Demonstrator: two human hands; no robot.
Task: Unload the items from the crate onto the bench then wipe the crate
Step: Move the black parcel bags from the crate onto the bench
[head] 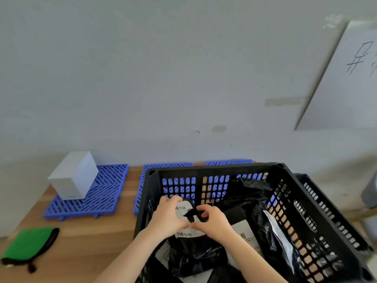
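Observation:
A black slotted crate (214, 168) stands on the wooden bench (85, 237), holding several black plastic parcels with white barcode labels. Both my hands are inside the crate on one labelled black parcel (187, 250) near its left side. My left hand (168, 216) grips the parcel's upper left edge, fingers curled over the label. My right hand (212, 220) pinches a crumpled black fold at the parcel's top. Other parcels (251, 203) lie to the right and below. A white box (74, 177) rests on a blue grid mat (102, 199) at the left.
A green cloth with black trim (28, 246) lies on the bench's near left. More blue mats (167, 166) sit behind the crate. A second black crate (330, 211) stands just right of the first. A white board (346, 82) leans on the wall.

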